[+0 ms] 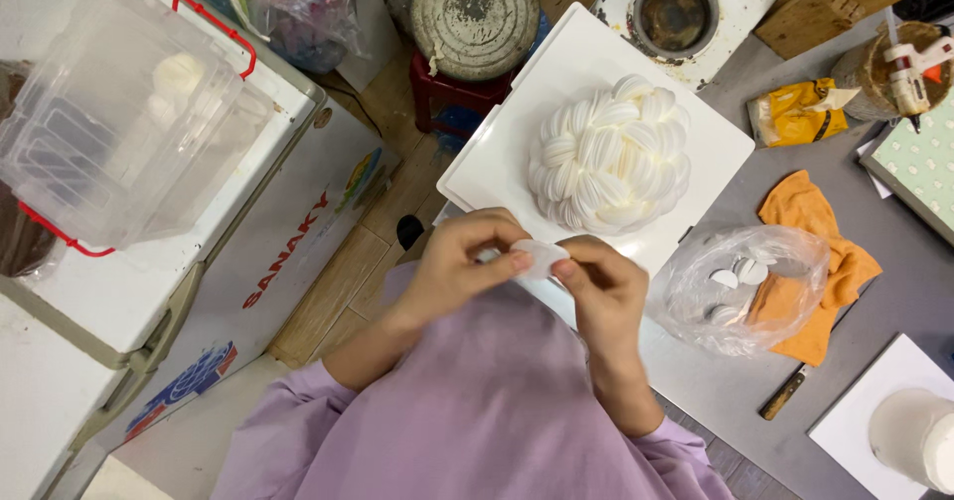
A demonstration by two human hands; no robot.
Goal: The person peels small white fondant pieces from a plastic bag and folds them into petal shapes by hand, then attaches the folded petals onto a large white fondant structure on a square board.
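Observation:
My left hand and my right hand meet in front of my purple-clad chest. Together they pinch a small white petal-shaped piece between thumbs and fingertips. Just beyond the hands, a dome of several overlapping white petals sits on a white square board. To the right of my right hand lies an open clear plastic bag with a few loose white petals inside.
An orange cloth lies under the bag on the grey table. A glue gun, a yellow packet, a knife, and a white cup sit at the right. A clear storage box rests on a chest at the left.

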